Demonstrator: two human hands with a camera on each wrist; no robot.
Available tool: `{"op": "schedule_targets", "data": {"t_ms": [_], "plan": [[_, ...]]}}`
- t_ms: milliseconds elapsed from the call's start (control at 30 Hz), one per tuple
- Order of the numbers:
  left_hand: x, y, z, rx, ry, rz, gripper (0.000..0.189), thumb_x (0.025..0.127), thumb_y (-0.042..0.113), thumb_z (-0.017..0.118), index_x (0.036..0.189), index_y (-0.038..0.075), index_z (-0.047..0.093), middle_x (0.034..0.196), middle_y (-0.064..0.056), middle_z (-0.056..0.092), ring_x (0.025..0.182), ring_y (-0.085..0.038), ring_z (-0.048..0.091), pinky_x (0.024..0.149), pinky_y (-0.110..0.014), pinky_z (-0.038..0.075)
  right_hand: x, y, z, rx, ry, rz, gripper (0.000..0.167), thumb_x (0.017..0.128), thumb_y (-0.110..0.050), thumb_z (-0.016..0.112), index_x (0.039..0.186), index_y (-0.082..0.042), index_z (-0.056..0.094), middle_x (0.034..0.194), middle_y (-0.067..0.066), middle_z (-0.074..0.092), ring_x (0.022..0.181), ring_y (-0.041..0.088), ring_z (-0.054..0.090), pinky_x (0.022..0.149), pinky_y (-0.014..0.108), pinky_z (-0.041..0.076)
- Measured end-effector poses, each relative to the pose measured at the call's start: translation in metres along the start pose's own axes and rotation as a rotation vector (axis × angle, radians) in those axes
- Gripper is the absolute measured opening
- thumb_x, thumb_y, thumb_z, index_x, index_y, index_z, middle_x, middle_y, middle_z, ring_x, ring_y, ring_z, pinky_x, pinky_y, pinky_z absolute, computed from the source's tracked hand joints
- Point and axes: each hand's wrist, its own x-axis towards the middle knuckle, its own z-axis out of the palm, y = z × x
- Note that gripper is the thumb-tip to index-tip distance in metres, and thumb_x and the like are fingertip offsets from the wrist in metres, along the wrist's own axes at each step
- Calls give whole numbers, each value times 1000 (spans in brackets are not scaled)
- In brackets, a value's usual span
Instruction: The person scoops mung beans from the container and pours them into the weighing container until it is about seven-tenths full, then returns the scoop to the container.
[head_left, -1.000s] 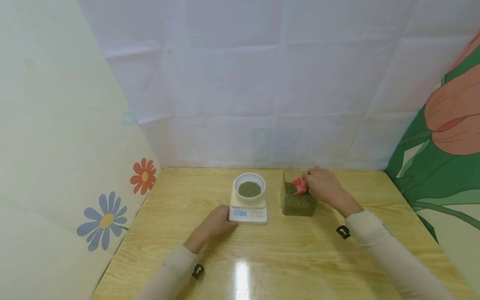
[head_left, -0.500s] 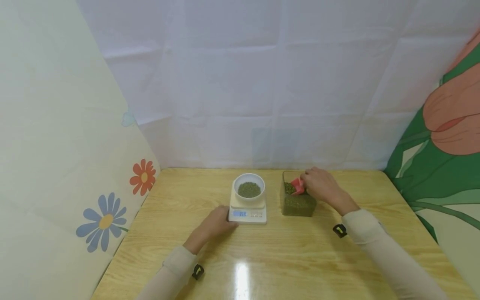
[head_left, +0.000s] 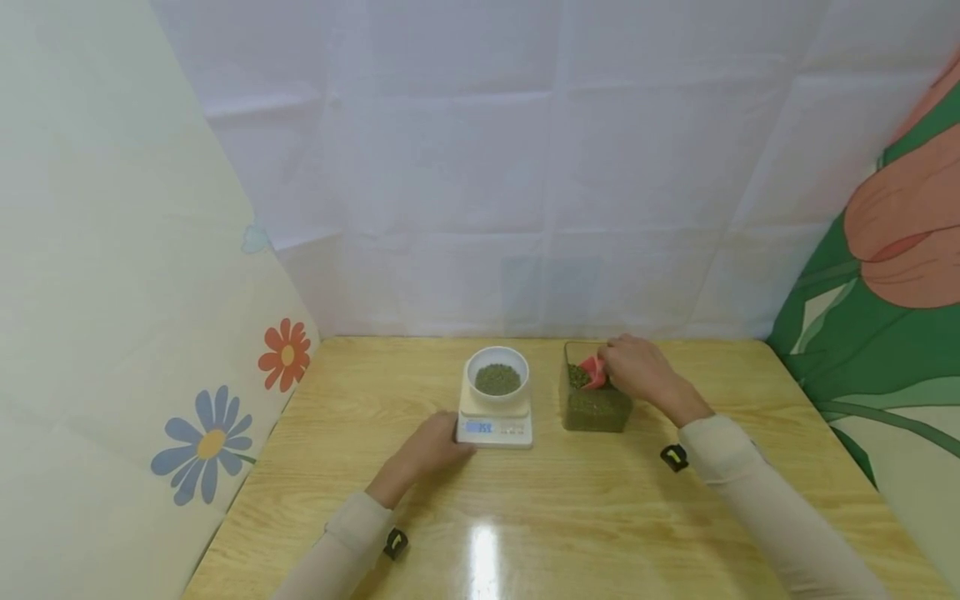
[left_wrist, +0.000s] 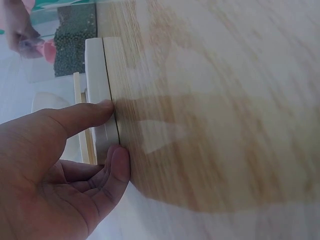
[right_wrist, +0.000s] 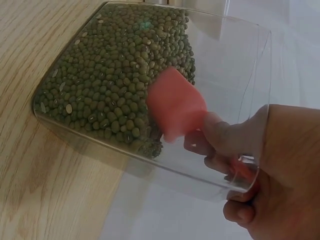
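Note:
My left hand (head_left: 433, 443) holds the front left corner of a white kitchen scale (head_left: 516, 432), its thumb along the front edge and its fingers curled at the side. On the scale's platform stands a white bowl (head_left: 474, 363) with mung beans (head_left: 498, 380) in it; the display (head_left: 479, 427) is lit. Reaching into a clear square container (right_wrist: 240, 30) of mung beans (right_wrist: 100, 80), my right hand (head_left: 637, 367) grips the handle of a small pink scoop (right_wrist: 175, 102). The scoop's bowl sits down against the beans; what is inside it is hidden.
Both things stand side by side near the back of a wood-grain table (head_left: 555, 525), a narrow gap between them. A white cloth (head_left: 450, 167) hangs behind the table. Flower-patterned sheets (head_left: 213, 442) hang at both sides.
My right hand has shifted slightly left with the scoop, which stays inside the container. My left hand stays at the scale's corner.

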Motion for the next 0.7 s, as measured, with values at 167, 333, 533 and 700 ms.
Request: {"op": "schedule_targets", "data": {"t_ms": [167,333,533,700], "plan": [[0,0,0,-4,-4,-11,37,91,19,81,122,3,69,100,-6,71,82,-16,63,80,-37,60,1,-1,1,9,-4,6,8,87,4,69,90,-2,73,87,10,70,80,29,62,72,44,58],[0,1,0,-6,-4,-15,37,91,19,81,122,2,69,98,-6,70,81,-16,62,78,-36,59,1,-1,-1,6,0,2,2,90,1,70,90,0,72,87,12,71,79,30,63,70,46,58],[0,2,0,-12,-11,-13,37,90,16,82,121,1,69,98,-7,71,81,-16,63,78,-36,60,1,0,-1,12,-19,9,6,94,-2,69,89,-2,70,88,11,71,80,31,64,69,47,57],[-1,3,-1,-9,-10,-12,37,90,16,82,121,2,69,98,-7,71,82,-16,63,78,-36,60,1,1,-1,22,-27,11,6,95,-2,68,90,-1,70,90,13,72,82,33,65,71,47,58]]}}
